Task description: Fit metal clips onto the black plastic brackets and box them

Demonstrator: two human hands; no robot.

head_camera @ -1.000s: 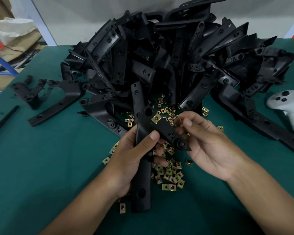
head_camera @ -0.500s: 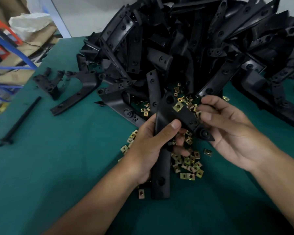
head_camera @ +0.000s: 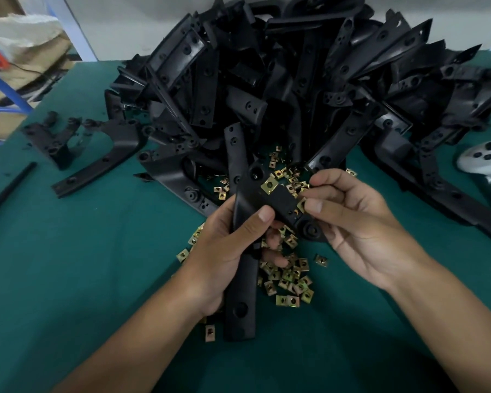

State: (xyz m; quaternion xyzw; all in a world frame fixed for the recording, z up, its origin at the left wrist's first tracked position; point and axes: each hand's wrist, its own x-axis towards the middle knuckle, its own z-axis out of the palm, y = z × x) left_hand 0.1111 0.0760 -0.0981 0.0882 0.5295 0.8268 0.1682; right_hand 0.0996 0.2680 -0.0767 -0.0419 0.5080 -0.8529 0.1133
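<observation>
Green table (head_camera: pixel 68 251) | bracket pile (head_camera: pixel 295 80) behind; loose clips (head_camera: pixel 289 279) under hands | left hand (head_camera: pixel 227 251) grips bracket (head_camera: pixel 241 293); right hand (head_camera: pixel 352 231) pinches clip (head_camera: pixel 301 205)

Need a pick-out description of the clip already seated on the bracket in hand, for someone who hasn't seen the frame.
Start at the big heap of black brackets on the green table; just in front of it the left hand grips one bracket upright. The fitted clip sits on that bracket's upper end, beside a round hole. Unlike the loose clips scattered below, it is seated on the plastic, raised off the table.
</observation>
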